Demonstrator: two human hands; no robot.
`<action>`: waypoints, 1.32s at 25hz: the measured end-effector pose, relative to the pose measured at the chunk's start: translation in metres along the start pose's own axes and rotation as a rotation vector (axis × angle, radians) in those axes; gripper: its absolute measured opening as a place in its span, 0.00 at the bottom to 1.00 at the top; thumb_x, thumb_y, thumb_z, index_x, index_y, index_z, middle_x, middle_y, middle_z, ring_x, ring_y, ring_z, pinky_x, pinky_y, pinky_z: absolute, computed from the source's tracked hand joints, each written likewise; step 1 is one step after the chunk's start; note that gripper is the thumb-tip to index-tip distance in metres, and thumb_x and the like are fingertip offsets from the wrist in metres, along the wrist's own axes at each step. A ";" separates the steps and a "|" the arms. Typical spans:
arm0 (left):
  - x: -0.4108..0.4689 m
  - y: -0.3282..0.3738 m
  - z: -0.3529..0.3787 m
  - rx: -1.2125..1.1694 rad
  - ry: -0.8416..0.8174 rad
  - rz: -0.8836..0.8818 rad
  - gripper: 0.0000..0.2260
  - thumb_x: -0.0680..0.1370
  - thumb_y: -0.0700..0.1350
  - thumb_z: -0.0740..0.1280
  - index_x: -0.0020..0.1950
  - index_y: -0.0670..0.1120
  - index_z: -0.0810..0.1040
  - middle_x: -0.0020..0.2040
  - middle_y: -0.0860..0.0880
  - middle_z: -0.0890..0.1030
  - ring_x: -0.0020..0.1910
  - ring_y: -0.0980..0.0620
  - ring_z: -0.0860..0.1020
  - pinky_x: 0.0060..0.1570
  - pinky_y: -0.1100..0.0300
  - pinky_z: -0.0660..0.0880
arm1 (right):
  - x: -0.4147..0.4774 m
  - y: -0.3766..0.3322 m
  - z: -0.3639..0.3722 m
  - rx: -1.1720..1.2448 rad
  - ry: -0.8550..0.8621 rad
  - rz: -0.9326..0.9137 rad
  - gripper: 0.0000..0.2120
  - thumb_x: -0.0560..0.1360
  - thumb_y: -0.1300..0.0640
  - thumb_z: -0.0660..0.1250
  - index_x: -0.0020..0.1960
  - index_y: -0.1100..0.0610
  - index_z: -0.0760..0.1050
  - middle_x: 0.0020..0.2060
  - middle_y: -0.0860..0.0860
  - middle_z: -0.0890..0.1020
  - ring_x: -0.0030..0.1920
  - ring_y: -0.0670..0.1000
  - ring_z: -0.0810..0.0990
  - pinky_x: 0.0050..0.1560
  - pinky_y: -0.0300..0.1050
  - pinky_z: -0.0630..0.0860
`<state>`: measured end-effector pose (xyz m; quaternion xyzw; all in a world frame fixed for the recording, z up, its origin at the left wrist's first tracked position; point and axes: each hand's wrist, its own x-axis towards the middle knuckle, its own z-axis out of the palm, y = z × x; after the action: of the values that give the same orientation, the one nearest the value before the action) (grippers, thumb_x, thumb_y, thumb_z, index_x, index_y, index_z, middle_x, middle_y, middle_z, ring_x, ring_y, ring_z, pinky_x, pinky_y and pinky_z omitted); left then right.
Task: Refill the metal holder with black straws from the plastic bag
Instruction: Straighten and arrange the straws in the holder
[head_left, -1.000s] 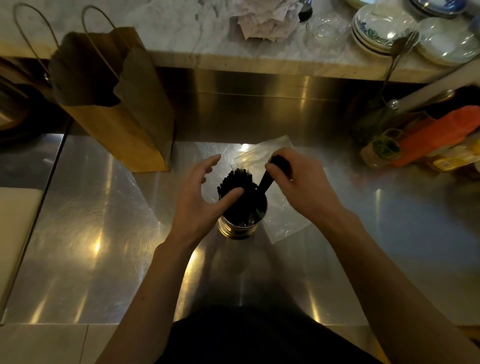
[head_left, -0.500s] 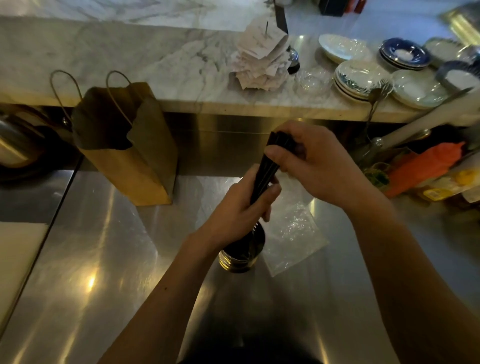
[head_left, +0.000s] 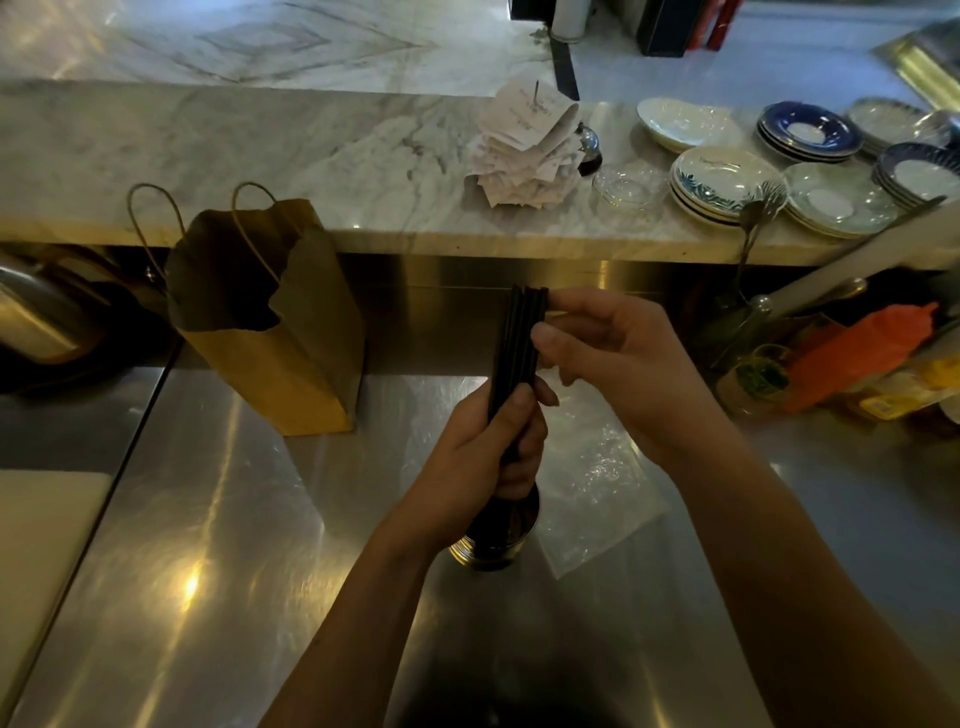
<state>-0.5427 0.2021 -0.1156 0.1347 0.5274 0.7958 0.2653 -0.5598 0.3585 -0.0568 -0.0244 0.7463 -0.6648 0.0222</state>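
Steel counter (head_left: 208, 519) carries it all, with a brown paper bag (head_left: 291, 353) parked back left, out of the way. The plastic bag (head_left: 597, 488) lies flat just right of the metal holder (head_left: 493, 545), handy to reach. The left grip (head_left: 483, 457) is wrapped round the lower part of the black straws (head_left: 517, 338), right over the holder's mouth. The right grip (head_left: 613, 353) pinches the bundle's top between thumb and fingertips. My guess: the bottom one keeps them bunched and the top one steers, so they drop in together.
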 end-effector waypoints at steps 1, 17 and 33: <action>0.000 0.000 0.000 -0.041 -0.018 -0.013 0.10 0.83 0.47 0.57 0.54 0.43 0.73 0.33 0.50 0.69 0.25 0.57 0.63 0.23 0.66 0.62 | -0.001 0.001 0.001 -0.004 0.005 0.004 0.09 0.76 0.62 0.68 0.56 0.55 0.79 0.42 0.49 0.86 0.41 0.44 0.83 0.39 0.38 0.75; -0.001 0.009 0.010 -0.061 0.034 0.045 0.12 0.79 0.42 0.58 0.59 0.41 0.77 0.49 0.46 0.86 0.47 0.49 0.85 0.45 0.61 0.79 | -0.009 -0.013 0.012 0.063 0.156 0.031 0.06 0.76 0.63 0.69 0.51 0.62 0.79 0.39 0.53 0.86 0.38 0.56 0.86 0.36 0.46 0.83; 0.002 0.018 0.001 0.039 0.070 0.016 0.11 0.82 0.39 0.57 0.60 0.39 0.76 0.47 0.45 0.86 0.45 0.50 0.85 0.42 0.62 0.79 | 0.015 -0.021 0.001 -0.551 0.197 -0.243 0.05 0.72 0.55 0.73 0.47 0.53 0.83 0.39 0.43 0.84 0.43 0.42 0.83 0.47 0.38 0.80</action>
<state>-0.5488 0.1984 -0.0991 0.1164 0.5506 0.7918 0.2376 -0.5748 0.3540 -0.0356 -0.0538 0.8885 -0.4347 -0.1372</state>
